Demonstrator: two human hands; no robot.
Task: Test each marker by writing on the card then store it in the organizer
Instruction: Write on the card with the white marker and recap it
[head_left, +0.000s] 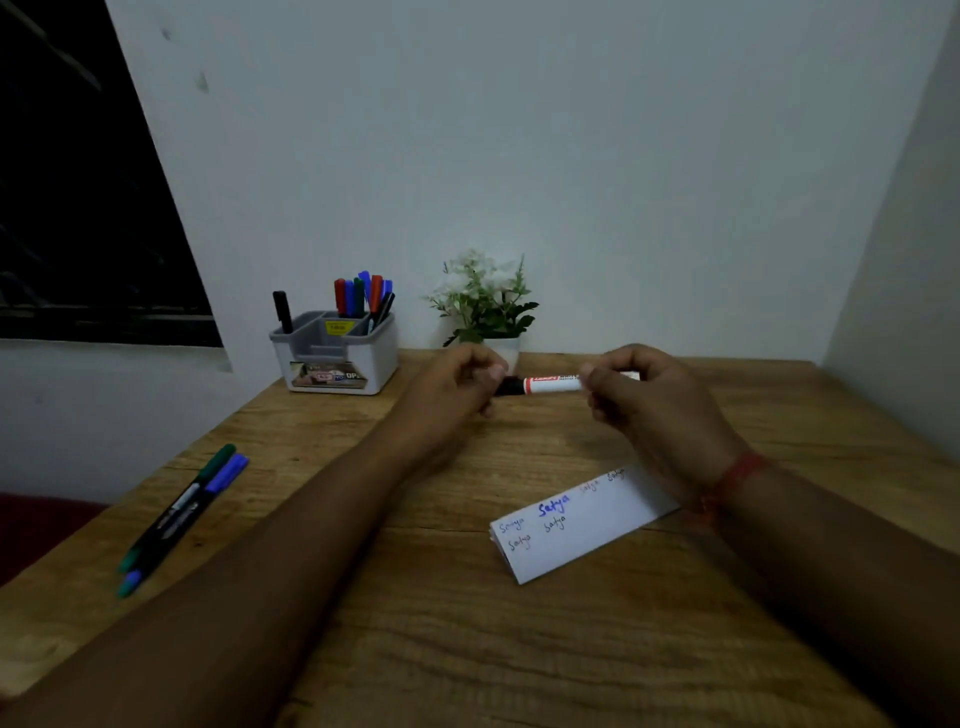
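A white marker (550, 384) with a red label band and a black cap is held level above the wooden bench (467, 649), just right of the frame's centre. Its black cap end is gripped by the curled fingers of the left hand (457, 384), while its white barrel is gripped by the curled fingers of the right hand (639, 395). A red thread band (737, 475) is worn on the right wrist. Below the hands, at lower right of centre, a folded white card (576, 525) is laid on the bench, and several handwritten words in blue, black and faint red are seen on it. At upper left of centre a grey organizer (337, 353) is stood against the wall, with red, blue, green and black markers upright in its compartments. Two pens (182, 514), one green-capped and one blue-capped, are laid side by side at the left edge of the bench. A small potted plant (483, 301) is placed behind the hands.
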